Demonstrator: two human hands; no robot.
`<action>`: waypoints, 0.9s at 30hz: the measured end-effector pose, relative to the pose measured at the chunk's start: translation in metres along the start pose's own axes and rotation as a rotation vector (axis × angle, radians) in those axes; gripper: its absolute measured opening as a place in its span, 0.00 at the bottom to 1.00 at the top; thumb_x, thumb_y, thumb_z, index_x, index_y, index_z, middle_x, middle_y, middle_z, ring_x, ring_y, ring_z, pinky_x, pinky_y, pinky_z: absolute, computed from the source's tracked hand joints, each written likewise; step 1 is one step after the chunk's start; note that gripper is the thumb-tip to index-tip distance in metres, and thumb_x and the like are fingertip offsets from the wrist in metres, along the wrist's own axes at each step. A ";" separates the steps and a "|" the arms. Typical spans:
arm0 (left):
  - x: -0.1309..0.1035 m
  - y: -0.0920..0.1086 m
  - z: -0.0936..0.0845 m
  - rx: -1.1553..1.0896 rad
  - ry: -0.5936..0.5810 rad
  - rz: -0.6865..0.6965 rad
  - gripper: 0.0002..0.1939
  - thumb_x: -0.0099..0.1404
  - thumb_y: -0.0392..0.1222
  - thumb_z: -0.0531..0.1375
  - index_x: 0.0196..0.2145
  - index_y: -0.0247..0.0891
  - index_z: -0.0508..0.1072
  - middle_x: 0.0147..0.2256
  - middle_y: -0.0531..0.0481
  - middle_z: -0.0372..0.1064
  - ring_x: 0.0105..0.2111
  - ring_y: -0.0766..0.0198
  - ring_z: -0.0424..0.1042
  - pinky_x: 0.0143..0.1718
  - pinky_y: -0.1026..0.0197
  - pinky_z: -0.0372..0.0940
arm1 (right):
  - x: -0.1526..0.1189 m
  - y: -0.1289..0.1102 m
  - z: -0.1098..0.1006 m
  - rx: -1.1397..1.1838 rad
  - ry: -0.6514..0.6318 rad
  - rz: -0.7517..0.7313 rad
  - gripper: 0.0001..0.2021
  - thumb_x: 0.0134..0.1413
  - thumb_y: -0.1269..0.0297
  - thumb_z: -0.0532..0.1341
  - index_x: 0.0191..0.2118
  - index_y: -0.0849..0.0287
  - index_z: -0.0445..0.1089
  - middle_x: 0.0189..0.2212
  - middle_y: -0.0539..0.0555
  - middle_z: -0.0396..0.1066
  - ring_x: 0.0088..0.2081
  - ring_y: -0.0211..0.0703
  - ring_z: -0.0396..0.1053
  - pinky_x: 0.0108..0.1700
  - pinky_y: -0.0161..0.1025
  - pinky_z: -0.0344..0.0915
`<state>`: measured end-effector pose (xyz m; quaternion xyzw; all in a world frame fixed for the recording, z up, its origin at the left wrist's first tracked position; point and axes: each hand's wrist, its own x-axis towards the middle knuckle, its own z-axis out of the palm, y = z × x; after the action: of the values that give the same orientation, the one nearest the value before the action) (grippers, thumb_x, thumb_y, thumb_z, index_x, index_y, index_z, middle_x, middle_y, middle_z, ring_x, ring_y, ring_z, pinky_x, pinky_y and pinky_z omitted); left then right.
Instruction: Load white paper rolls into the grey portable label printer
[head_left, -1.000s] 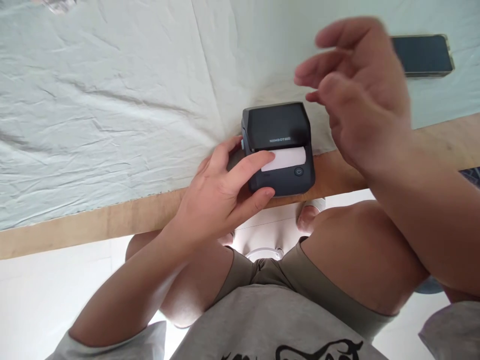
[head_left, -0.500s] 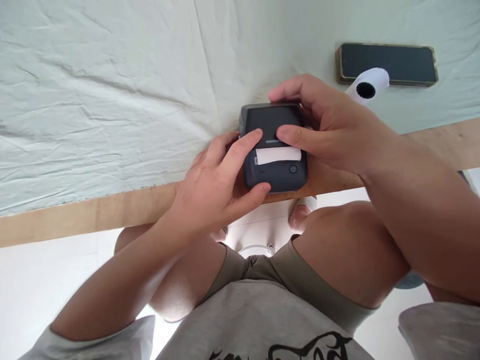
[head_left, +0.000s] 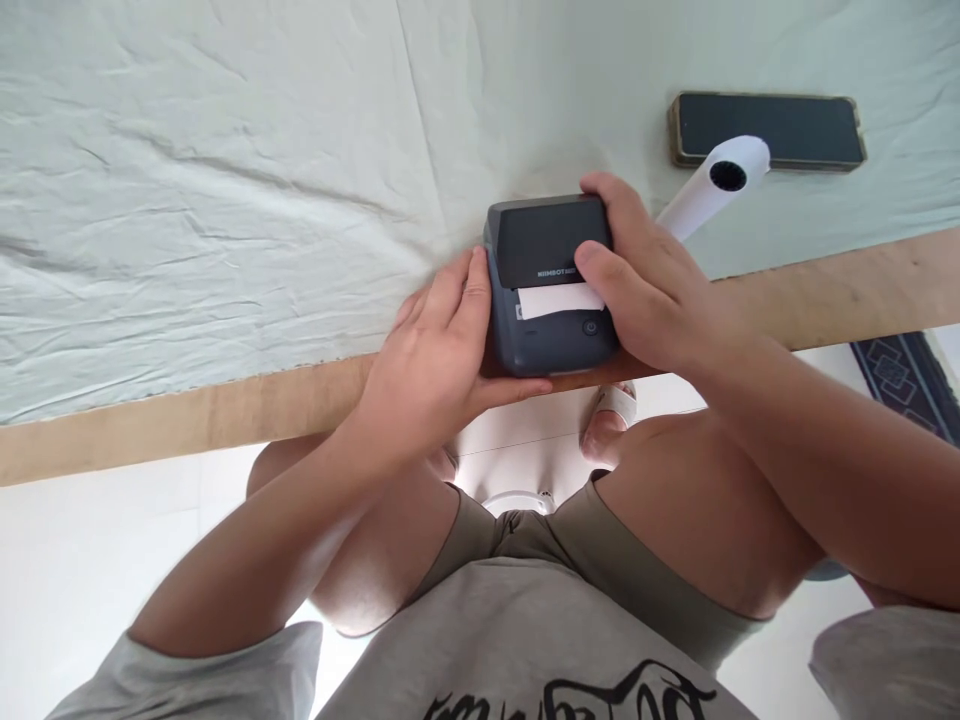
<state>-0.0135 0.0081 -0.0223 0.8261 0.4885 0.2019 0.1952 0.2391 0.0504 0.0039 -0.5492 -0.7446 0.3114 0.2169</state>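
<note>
A dark label printer [head_left: 551,245] marked NIIMBOT rests at the table's front edge, its lid down. A strip of white label paper [head_left: 559,300] sticks out of its slot, above a round power button [head_left: 590,328]. My left hand [head_left: 442,335] lies along the printer's left side, fingers against the wall and thumb stretched under the front edge. From the right, my right hand [head_left: 649,275] grips the printer, thumb on the lid by the lettering and fingers round the far corner. The palm hides part of the printer's right side.
A phone [head_left: 772,125] lies at the back right on the pale green cloth [head_left: 262,180]. In front of it leans a white tube-like object [head_left: 712,185] with a dark round end. The wooden table edge [head_left: 187,415] runs just before my knees. A patterned mat [head_left: 904,375] shows on the floor.
My left fingers have moved off the lid to the printer's left side. My right hand has shifted to the right on the lid. More of the white tube-like object now shows.
</note>
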 end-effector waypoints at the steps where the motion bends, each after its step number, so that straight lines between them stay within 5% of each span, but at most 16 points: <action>1: 0.000 0.001 -0.002 0.002 0.009 -0.002 0.65 0.62 0.70 0.79 0.81 0.40 0.55 0.79 0.29 0.58 0.77 0.30 0.63 0.77 0.33 0.63 | 0.001 -0.001 0.000 0.005 -0.001 -0.019 0.32 0.73 0.44 0.51 0.75 0.54 0.56 0.67 0.60 0.71 0.69 0.56 0.70 0.78 0.60 0.64; 10: 0.015 0.006 -0.006 0.064 -0.015 -0.008 0.63 0.60 0.63 0.82 0.80 0.33 0.58 0.76 0.27 0.63 0.76 0.30 0.66 0.77 0.33 0.65 | 0.010 0.003 0.002 0.060 0.048 0.069 0.34 0.74 0.42 0.50 0.77 0.53 0.57 0.70 0.59 0.68 0.72 0.55 0.67 0.79 0.60 0.64; 14: 0.012 0.005 -0.005 0.078 -0.007 -0.016 0.62 0.61 0.68 0.80 0.79 0.36 0.60 0.78 0.27 0.61 0.77 0.33 0.66 0.77 0.35 0.64 | 0.008 0.017 -0.003 -0.020 0.070 -0.007 0.36 0.75 0.31 0.48 0.75 0.48 0.62 0.64 0.58 0.73 0.66 0.56 0.72 0.75 0.63 0.67; 20: 0.009 0.003 -0.006 0.064 -0.014 -0.006 0.61 0.64 0.71 0.77 0.79 0.33 0.61 0.77 0.25 0.62 0.76 0.32 0.67 0.77 0.34 0.66 | 0.004 0.026 -0.009 0.002 0.004 -0.012 0.51 0.65 0.16 0.43 0.80 0.45 0.56 0.54 0.57 0.76 0.55 0.52 0.76 0.62 0.57 0.75; 27: 0.012 0.000 -0.003 0.024 0.001 -0.020 0.60 0.62 0.71 0.77 0.79 0.36 0.63 0.77 0.29 0.63 0.78 0.31 0.64 0.78 0.32 0.65 | 0.007 0.026 -0.009 0.029 0.008 -0.027 0.47 0.68 0.23 0.51 0.80 0.49 0.56 0.55 0.58 0.76 0.56 0.53 0.76 0.63 0.61 0.76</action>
<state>-0.0095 0.0186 -0.0180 0.8235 0.4990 0.1947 0.1869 0.2613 0.0641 -0.0083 -0.5373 -0.7464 0.3169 0.2321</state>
